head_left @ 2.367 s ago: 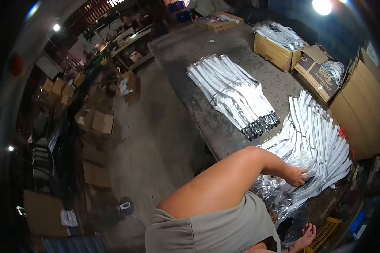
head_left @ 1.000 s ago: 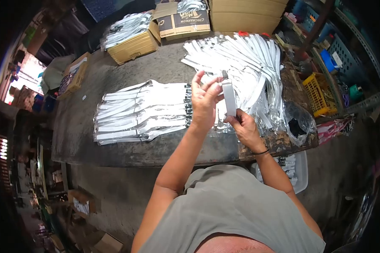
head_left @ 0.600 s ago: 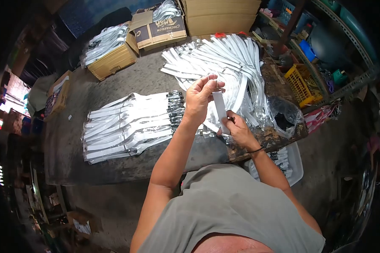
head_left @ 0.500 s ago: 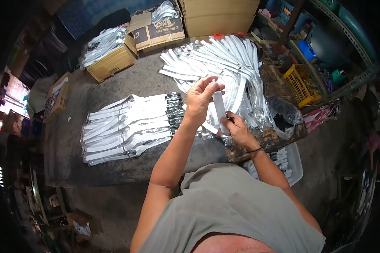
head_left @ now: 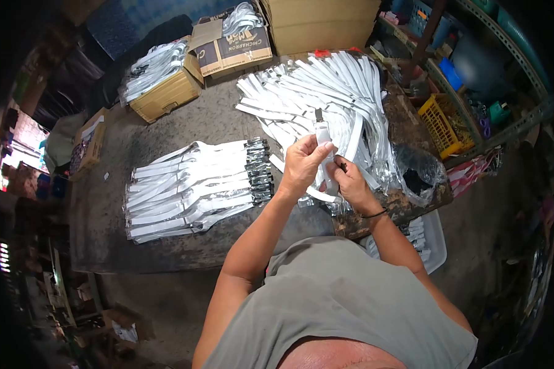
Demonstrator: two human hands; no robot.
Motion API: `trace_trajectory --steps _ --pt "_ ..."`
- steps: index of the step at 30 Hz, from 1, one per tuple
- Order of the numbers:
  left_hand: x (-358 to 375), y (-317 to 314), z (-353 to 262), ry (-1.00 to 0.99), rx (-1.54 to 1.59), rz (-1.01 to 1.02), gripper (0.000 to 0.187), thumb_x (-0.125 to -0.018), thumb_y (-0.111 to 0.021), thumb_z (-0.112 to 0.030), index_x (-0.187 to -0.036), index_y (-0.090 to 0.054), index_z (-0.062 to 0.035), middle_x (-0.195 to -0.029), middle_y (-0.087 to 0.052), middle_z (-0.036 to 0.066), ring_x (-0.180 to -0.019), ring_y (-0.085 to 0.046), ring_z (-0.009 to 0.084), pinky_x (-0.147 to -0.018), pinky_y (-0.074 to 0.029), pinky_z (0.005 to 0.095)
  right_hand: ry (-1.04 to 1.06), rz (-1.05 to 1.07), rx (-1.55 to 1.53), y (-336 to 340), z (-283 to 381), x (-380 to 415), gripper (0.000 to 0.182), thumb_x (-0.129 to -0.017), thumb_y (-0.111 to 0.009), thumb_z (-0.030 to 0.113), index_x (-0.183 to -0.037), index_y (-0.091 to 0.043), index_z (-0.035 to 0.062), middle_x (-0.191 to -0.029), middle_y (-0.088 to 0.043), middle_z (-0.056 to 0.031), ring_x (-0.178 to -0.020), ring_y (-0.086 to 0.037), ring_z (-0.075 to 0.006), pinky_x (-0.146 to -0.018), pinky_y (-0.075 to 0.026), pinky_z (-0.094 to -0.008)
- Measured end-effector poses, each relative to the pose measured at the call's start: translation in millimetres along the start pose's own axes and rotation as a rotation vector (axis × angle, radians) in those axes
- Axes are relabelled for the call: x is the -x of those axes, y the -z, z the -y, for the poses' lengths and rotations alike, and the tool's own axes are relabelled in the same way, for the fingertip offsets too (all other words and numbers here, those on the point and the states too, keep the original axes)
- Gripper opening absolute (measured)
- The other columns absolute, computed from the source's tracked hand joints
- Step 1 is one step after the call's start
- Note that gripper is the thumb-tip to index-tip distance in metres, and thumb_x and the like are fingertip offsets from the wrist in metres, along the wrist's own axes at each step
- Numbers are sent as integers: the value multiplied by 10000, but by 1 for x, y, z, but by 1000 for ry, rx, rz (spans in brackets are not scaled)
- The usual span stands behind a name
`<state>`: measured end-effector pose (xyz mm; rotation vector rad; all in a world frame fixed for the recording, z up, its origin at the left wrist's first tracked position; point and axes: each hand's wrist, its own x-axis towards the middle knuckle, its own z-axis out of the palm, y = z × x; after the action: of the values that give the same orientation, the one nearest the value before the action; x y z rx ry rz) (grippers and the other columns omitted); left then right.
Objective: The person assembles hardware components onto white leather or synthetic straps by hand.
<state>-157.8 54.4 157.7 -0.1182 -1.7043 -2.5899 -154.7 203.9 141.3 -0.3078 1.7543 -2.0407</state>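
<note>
A white lanyard strap (head_left: pixel 322 133) is held upright in front of my body, a small metal clip (head_left: pixel 318 115) at its top end. My left hand (head_left: pixel 305 165) pinches the strap below that clip. Lower down, my right hand (head_left: pixel 354 189) closes on the same strap, and a small dark piece shows by its fingertips, too small to name. Behind both hands spreads a large loose pile of white straps (head_left: pixel 345 83). To their left, a neat stack of white straps (head_left: pixel 191 184) lies with dark clips (head_left: pixel 258 171) along its right edge.
The dark worktable (head_left: pixel 129 258) carries a cardboard box of straps (head_left: pixel 166 98), a printed carton (head_left: pixel 237 52) and a clear plastic bag (head_left: pixel 421 178). A white bin (head_left: pixel 437 243) stands below the right edge. Shelving with a yellow basket (head_left: pixel 440 126) is at the right.
My left hand has slid down the strap toward my right hand, so the metal clip now shows above it. The lower end of the strap now curves out below my hands.
</note>
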Motion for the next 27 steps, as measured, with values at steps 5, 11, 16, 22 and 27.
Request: trace_trajectory --steps 5,11,16,22,27 --pt "12 3 16 115 -122 15 204 -904 -659 -174 -958 -669 22 -832 -660 30 -743 -570 57 -656 -459 212 71 3 354 17 -6 -1 236 -968 -489 141 -1086 -590 -36 -856 -630 -40 -774 -611 -110 -697 -501 -262" --pt "15 11 27 -12 -450 83 188 -903 -645 -127 -999 -680 30 -805 -656 -10 -695 -530 31 -606 -422 203 244 -126 344 58 43 -18 297 -943 -569 229 -995 -646 -53 -902 -662 -51 -858 -587 -104 -790 -469 -258" --pt "23 -4 24 -30 -559 134 177 -893 -655 -139 -978 -694 11 -763 -655 -2 -690 -536 41 -611 -428 206 144 -25 527 32 81 -26 252 -909 -651 228 -965 -642 -17 -864 -616 7 -812 -534 -56 -738 -436 -214" --pt "26 6 17 -253 -627 71 323 -813 -736 -213 -1029 -634 5 -1138 -550 140 -1047 -541 195 -844 -467 321 267 -40 482 22 102 -28 204 -855 -712 199 -905 -651 11 -816 -601 19 -763 -521 -55 -696 -430 -223" --pt "0 -6 -17 -247 -43 120 681 -873 -694 -230 -1397 -335 19 -1355 -412 146 -1172 -498 216 -929 -459 331 324 56 421 10 98 -32 199 -837 -730 188 -839 -637 12 -733 -603 6 -704 -516 -49 -624 -432 -221"
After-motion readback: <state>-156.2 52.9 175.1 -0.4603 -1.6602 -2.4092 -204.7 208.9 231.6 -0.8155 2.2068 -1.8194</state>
